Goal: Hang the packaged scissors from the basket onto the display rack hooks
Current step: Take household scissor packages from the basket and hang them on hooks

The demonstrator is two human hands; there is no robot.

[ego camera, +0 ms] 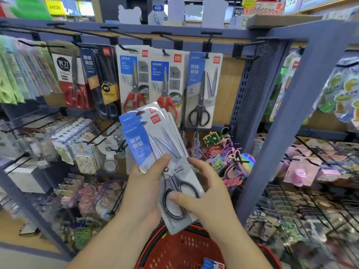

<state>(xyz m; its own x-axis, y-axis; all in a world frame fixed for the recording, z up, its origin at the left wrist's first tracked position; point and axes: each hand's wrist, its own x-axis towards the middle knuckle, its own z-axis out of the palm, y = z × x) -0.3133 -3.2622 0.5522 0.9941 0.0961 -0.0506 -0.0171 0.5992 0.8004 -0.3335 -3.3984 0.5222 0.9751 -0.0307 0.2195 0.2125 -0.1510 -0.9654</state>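
Both hands, left (144, 188) and right (206, 193), grip fanned scissor packs (155, 144) above the basket (174, 247), below rack hooks (208, 55)

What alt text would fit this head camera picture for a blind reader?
The left hand and right hand grip a stack of packaged scissors before a display rack where other scissors hang. A red basket sits below.
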